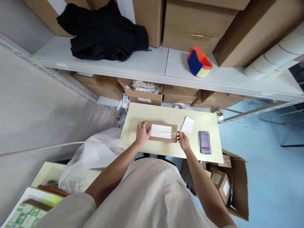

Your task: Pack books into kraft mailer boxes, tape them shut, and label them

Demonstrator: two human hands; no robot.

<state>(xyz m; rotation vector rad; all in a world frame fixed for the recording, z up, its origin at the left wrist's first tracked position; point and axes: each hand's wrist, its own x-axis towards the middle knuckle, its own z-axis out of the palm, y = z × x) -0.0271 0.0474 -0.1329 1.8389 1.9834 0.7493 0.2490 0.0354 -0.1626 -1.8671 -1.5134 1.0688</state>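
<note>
While the box [162, 140] lies flat on the worktop [140, 110] in the head view, its clear tape [174, 134] would likely sit best with the left hand [142, 133] steadying the box and the right hand [183, 141] pressing the strip evenly. The left fingers, slightly spread, grip the box's left end; the right fingers, partly curled, are at its right end, though whether they pinch the tape cannot be told.

This looks like a packing room — shelving [156, 65] with cardboard boxes [190, 27], white rolls [270, 60], a taped, labelled parcel [161, 131] on the worktop [135, 112].
</note>
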